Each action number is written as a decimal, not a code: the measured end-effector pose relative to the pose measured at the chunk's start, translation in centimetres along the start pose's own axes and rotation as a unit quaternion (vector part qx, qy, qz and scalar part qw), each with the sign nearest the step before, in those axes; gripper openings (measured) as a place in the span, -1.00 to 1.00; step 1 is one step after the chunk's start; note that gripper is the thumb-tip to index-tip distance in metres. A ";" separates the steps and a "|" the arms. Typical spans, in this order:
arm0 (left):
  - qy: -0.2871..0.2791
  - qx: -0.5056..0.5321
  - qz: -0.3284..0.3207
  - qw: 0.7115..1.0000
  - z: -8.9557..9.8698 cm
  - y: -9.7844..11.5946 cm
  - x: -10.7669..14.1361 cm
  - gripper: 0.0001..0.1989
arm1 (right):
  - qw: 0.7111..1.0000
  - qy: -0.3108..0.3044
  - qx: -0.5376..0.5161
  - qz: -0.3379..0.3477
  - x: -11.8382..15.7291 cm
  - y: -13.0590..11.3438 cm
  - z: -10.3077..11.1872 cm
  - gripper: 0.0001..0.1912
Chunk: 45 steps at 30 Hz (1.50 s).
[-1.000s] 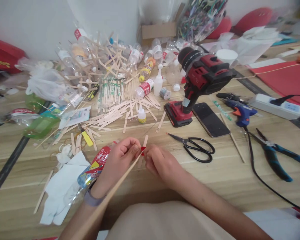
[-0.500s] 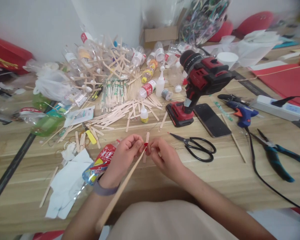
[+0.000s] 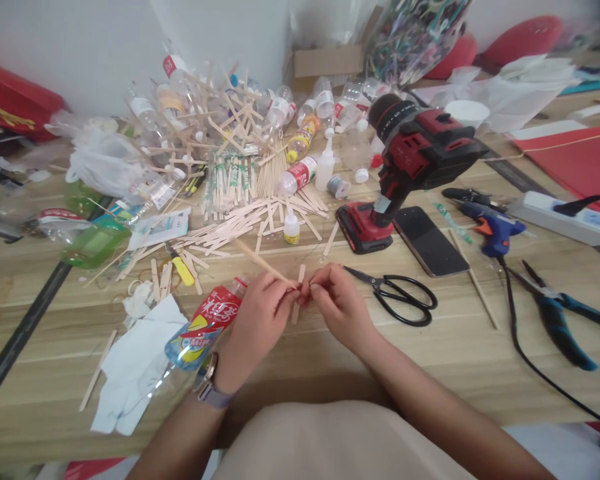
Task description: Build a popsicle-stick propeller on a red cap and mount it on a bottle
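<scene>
My left hand (image 3: pixel 270 303) is closed on a thin wooden stick (image 3: pixel 264 263), which slants up to the left from the fingers. My right hand (image 3: pixel 336 300) is pinched beside the left fingertips, at the stick's near end. What the right fingers hold is hidden. Beneath the fingertips a flat craft stick (image 3: pixel 301 273) lies on the table (image 3: pixel 300 360). Left of my left hand lies a plastic drink bottle (image 3: pixel 207 323) with a red label. Black-handled scissors (image 3: pixel 395 293) rest to the right of my right hand.
A red cordless drill (image 3: pixel 410 153) stands beside a phone (image 3: pixel 430 241). Further right are a blue glue gun (image 3: pixel 495 227) and pliers (image 3: pixel 555 313). Craft sticks (image 3: pixel 210 233) and a small glue bottle (image 3: pixel 291 228) lie ahead. White gloves (image 3: pixel 135 367) are at left.
The stick has swung from pointing back toward me to pointing away, up to the left. My left hand has turned over, and the red piece between the fingers is now hidden.
</scene>
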<state>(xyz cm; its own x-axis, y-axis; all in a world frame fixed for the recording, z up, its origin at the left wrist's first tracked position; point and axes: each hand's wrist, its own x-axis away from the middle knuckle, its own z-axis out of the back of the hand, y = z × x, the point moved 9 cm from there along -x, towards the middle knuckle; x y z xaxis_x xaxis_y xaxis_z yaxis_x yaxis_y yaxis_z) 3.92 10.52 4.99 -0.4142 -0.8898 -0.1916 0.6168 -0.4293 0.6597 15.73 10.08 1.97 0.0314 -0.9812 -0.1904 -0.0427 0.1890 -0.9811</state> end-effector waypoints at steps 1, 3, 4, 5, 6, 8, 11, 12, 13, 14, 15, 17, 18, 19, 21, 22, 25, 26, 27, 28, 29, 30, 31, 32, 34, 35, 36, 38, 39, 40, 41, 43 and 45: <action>0.009 -0.013 -0.008 1.000 0.1 0.1 0.0 -0.80 | 1.000 -0.002 0.000 0.003 0.0 -0.1 -0.1 -0.87; 0.027 -0.029 -0.022 0.999 0.3 0.4 0.0 -0.79 | 1.000 -0.007 0.001 0.016 0.0 -0.6 -0.2 -0.87; 0.035 -0.034 -0.027 0.998 0.5 0.6 0.0 -0.79 | 1.000 -0.010 0.008 0.029 0.1 -0.9 -0.3 -0.86; 0.042 -0.041 -0.031 0.998 0.7 0.7 -0.1 -0.80 | 0.999 -0.014 0.024 0.046 0.2 -1.4 -0.3 -0.86; 0.047 -0.048 -0.033 0.997 0.9 0.9 -0.1 -0.81 | 0.996 -0.021 0.052 0.070 0.3 -2.0 -0.4 -0.85; 0.056 -0.059 -0.037 0.996 1.5 1.2 -0.3 -0.81 | 0.979 -0.042 0.138 0.145 0.8 -3.6 -0.9 -0.84; 0.038 -0.062 -0.038 0.997 2.1 1.7 -0.7 -0.82 | 0.907 -0.072 0.307 0.279 1.9 -6.3 -2.0 -0.85; 0.018 -0.063 -0.040 0.997 2.0 1.7 -0.8 -0.82 | 0.874 -0.078 0.359 0.319 2.3 -7.0 -2.3 -0.85; -0.008 -0.063 -0.045 0.997 1.8 1.9 -0.9 -0.81 | 0.839 -0.086 0.405 0.353 2.7 -7.6 -2.6 -0.84; -0.032 -0.061 -0.052 0.996 1.6 2.0 -1.0 -0.81 | 0.806 -0.100 0.439 0.384 3.0 -8.1 -3.0 -0.83; -0.050 -0.054 -0.060 0.995 1.4 2.1 -1.0 -0.80 | 0.777 -0.120 0.460 0.412 3.4 -8.4 -3.4 -0.83; -0.069 -0.042 -0.069 0.994 1.1 2.2 -1.1 -0.79 | 0.748 -0.158 0.480 0.430 3.6 -8.6 -3.8 -0.83; -0.072 -0.044 -0.069 0.994 1.0 2.2 -1.1 -0.79 | 0.747 -0.166 0.488 0.419 3.3 -8.5 -3.7 -0.84; -0.076 -0.053 -0.066 0.994 0.8 2.1 -1.1 -0.80 | 0.751 -0.171 0.495 0.401 3.0 -8.3 -3.5 -0.84; -0.086 -0.088 -0.059 0.991 0.4 1.9 -1.0 -0.83 | 0.758 -0.175 0.513 0.364 2.4 -7.9 -3.1 -0.84; -0.090 -0.105 -0.057 0.989 0.2 2.0 -1.0 -0.84 | 0.755 -0.176 0.524 0.353 2.3 -7.8 -3.0 -0.83; -0.090 -0.139 -0.043 0.985 0.1 2.2 -1.2 -0.84 | 0.734 -0.179 0.553 0.352 2.1 -7.8 -2.9 -0.80; -0.092 -0.150 -0.033 0.984 0.1 2.3 -1.2 -0.83 | 0.728 -0.177 0.558 0.356 2.0 -7.9 -2.9 -0.78; -0.097 -0.162 -0.021 0.982 0.0 2.4 -1.3 -0.82 | 0.725 -0.174 0.561 0.359 2.0 -8.1 -2.8 -0.77; -0.106 -0.171 -0.007 0.979 -0.2 2.5 -1.4 -0.82 | 0.725 -0.169 0.563 0.359 1.9 -8.1 -2.8 -0.75; -0.114 -0.179 0.011 0.977 -0.3 2.5 -1.4 -0.81 | 0.728 -0.163 0.565 0.353 1.8 -8.1 -2.7 -0.74; -0.124 -0.184 0.032 0.975 -0.5 2.4 -1.4 -0.80 | 0.731 -0.158 0.567 0.345 1.6 -8.1 -2.6 -0.74; -0.128 -0.190 0.052 0.972 -0.7 2.3 -1.3 -0.79 | 0.734 -0.154 0.570 0.335 1.6 -7.9 -2.5 -0.75; -0.134 -0.195 0.069 0.969 -0.8 2.2 -1.2 -0.78 | 0.736 -0.151 0.574 0.325 1.5 -7.7 -2.5 -0.75; -0.145 -0.202 0.083 0.965 -1.2 2.2 -1.0 -0.77 | 0.738 -0.147 0.579 0.314 1.6 -7.4 -2.5 -0.77; -0.150 -0.204 0.082 0.964 -1.4 2.3 -1.0 -0.77 | 0.738 -0.146 0.580 0.312 1.6 -7.3 -2.5 -0.78; -0.154 -0.205 0.079 0.963 -1.5 2.4 -1.0 -0.78 | 0.739 -0.146 0.580 0.311 1.6 -7.3 -2.5 -0.80; -0.152 -0.207 0.072 0.964 -1.6 2.4 -1.2 -0.77 | 0.741 -0.156 0.577 0.307 1.5 -7.3 -2.6 -0.83; -0.151 -0.209 0.068 0.964 -1.6 2.5 -1.3 -0.77 | 0.741 -0.164 0.576 0.305 1.4 -7.2 -2.7 -0.83; -0.151 -0.212 0.067 0.963 -1.7 2.4 -1.5 -0.76 | 0.739 -0.175 0.576 0.301 1.3 -7.2 -2.7 -0.83; -0.152 -0.216 0.068 0.962 -1.6 2.3 -1.7 -0.76 | 0.736 -0.189 0.578 0.298 1.1 -7.2 -2.8 -0.83; -0.160 -0.215 0.079 0.960 -1.6 2.1 -1.9 -0.78 | 0.723 -0.222 0.585 0.293 0.8 -7.1 -2.9 -0.83; -0.163 -0.198 0.103 0.961 -1.4 1.8 -2.0 -0.80 | 0.704 -0.263 0.591 0.292 0.6 -7.0 -3.0 -0.86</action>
<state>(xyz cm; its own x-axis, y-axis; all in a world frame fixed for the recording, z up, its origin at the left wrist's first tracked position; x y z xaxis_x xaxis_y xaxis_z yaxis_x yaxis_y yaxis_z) 6.83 11.34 5.56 -0.4032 -0.8943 0.1941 0.8881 -0.3313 0.3185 13.09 8.05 8.86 0.7328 -0.6305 -0.2557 0.6492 0.7605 -0.0145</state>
